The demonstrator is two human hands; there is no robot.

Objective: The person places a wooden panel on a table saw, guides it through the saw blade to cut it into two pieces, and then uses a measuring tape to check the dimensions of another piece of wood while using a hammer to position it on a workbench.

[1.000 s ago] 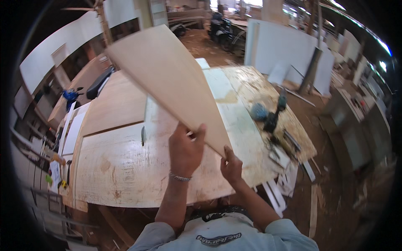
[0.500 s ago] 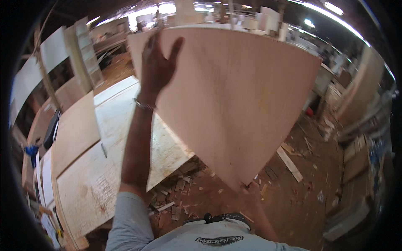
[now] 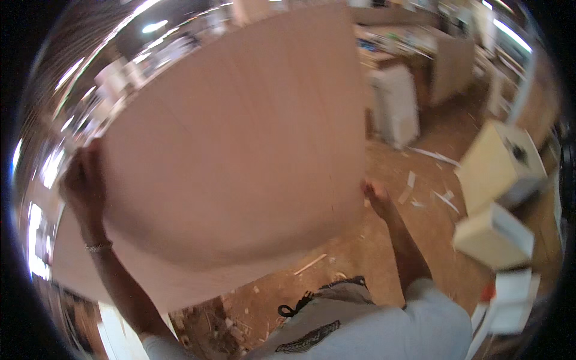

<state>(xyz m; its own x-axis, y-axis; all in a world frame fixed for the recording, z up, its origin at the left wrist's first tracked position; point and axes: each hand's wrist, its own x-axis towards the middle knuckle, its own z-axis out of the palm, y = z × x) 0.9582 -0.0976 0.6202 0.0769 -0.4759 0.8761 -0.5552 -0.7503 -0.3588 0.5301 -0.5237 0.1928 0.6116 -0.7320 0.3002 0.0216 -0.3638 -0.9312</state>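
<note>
Board point(image 3: 240, 138): one, broad, flat, pinkish-brown wood; held up in front of the person, above the floor point(image 3: 441, 255).
Left hand point(image 3: 84, 174): blurred, closed on the board's upper-left edge.
Right hand point(image 3: 377, 198): fingers curled narrowly at the board's right edge, near the lower corner.
Floor: brown, strewn with pale scraps point(image 3: 408, 186); toward its right edge, cream boxes point(image 3: 486, 240); toward its far edge, a white block point(image 3: 396, 105) near a cluttered table point(image 3: 375, 60).
Overhead: lit lamp point(image 3: 155, 26).

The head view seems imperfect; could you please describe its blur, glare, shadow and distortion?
Head view: the left hand is blurred; head view: a ceiling lamp glares at upper left; head view: the wooden panel is shadowed low down, its upper edge bowed.
</note>
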